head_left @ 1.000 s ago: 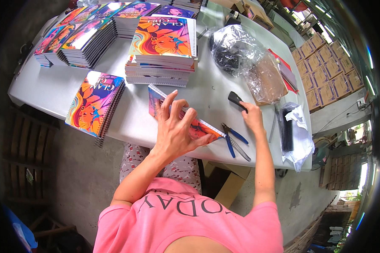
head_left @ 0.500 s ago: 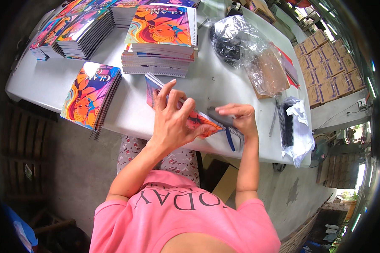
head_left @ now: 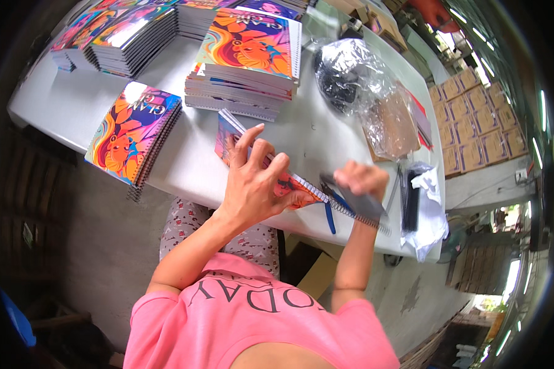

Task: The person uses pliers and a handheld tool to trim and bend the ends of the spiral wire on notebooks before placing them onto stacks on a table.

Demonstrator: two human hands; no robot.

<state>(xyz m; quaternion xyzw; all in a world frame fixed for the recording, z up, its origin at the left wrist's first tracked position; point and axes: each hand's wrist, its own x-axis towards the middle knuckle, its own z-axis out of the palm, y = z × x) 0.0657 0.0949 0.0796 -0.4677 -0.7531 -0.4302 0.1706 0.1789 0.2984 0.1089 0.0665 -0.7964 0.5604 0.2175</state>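
Note:
My left hand is closed on a notebook with a colourful cover, gripped at a tilt over the table's near edge. A thin wire coil runs along the notebook's edge and sticks out past its lower right corner. Over that coil is my right hand, blurred, its fingers curled on a dark grey flat piece. A blue-handled tool lies beside the coil, its head hidden.
Left of me lie coil-bound notebooks. A taller notebook pile and more stacks stand behind. To the right are clear plastic wrap, dark coils and white crumpled paper. Cartons are stacked beyond the table.
My right hand has moved right and slightly down, its fingers curling and the dark grey piece moving with it. More of the protruding coil shows. My left hand keeps its hold on the notebook.

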